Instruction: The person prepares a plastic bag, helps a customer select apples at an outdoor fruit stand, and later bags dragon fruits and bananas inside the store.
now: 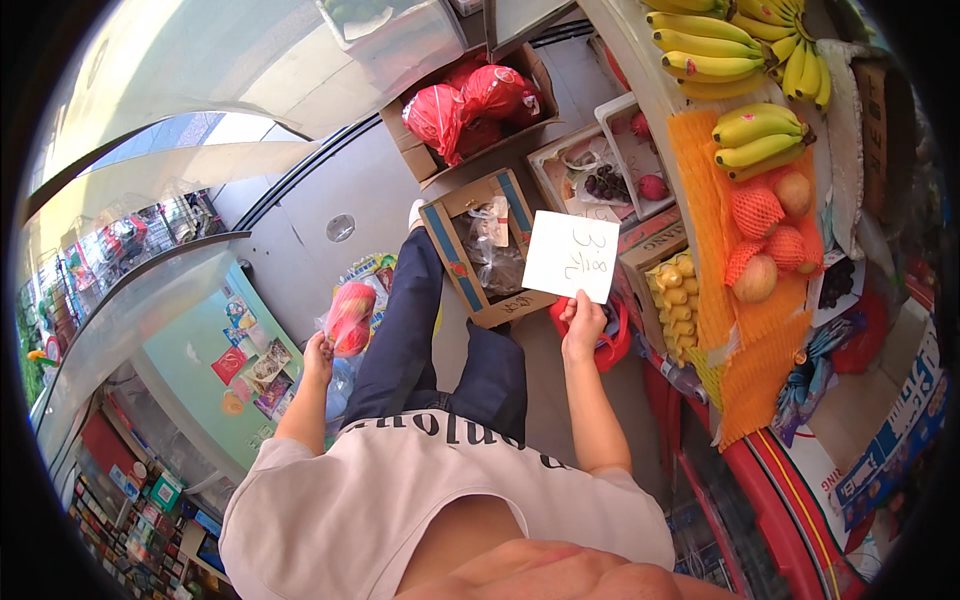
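My left hand (319, 355) grips the gathered end of a clear plastic bag of red and pink fruit (351, 319), its kind not certain. In my right hand (583, 324) is a white square card (572, 256) with a handwritten price, pinched at its lower edge. Just left of the card, an open cardboard box (457, 282) on the floor holds plastic-wrapped produce that I cannot identify. A red plastic basket or bag (616, 346) lies partly behind my right hand and forearm.
A carton (416, 157) of red bags stands ahead. Crates with grapes (606, 184) and pink fruit (652, 187) sit near it. On the right stand, bananas (757, 136) lie beside net-wrapped fruit (752, 212) on orange padding (772, 349). A glass door track (300, 176) crosses the floor.
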`<state>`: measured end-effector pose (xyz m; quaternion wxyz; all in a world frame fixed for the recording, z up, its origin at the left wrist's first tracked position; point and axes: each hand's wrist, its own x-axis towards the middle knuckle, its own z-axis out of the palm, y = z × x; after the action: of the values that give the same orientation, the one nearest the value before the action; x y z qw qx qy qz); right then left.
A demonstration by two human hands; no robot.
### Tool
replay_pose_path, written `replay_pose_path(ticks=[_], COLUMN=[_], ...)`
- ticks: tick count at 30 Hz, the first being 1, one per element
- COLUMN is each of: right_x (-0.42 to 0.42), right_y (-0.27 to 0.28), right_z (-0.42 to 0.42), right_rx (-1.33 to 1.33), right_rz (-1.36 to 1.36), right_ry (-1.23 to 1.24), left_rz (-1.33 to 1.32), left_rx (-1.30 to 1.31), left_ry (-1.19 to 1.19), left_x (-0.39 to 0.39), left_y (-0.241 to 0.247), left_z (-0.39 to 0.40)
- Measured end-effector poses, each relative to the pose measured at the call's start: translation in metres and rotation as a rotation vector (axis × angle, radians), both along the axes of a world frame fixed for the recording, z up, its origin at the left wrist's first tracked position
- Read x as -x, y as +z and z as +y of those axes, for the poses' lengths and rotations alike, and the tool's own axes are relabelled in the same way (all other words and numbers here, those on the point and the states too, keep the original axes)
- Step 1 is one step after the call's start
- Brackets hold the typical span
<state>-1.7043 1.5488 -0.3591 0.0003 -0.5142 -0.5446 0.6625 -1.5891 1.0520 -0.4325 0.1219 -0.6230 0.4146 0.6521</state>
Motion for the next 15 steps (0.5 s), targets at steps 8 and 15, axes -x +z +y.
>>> replay_pose_path(ticks=[8, 15], right_x=[0.233, 0.272], right_y=[-0.238, -0.422], right_z=[-0.109, -0.148], right_rx=[-0.293, -0.213], right_rz=[-0.165, -0.595], right_ry=[-0.011, -0.026], left_rz=[-0.138, -0.198], left_rx=[-0.022, -0.036], left_ry=[0.0, -0.022], left_x=[0.047, 0.094], left_y=[0.013, 0.008], left_z=[-0.029, -0.06])
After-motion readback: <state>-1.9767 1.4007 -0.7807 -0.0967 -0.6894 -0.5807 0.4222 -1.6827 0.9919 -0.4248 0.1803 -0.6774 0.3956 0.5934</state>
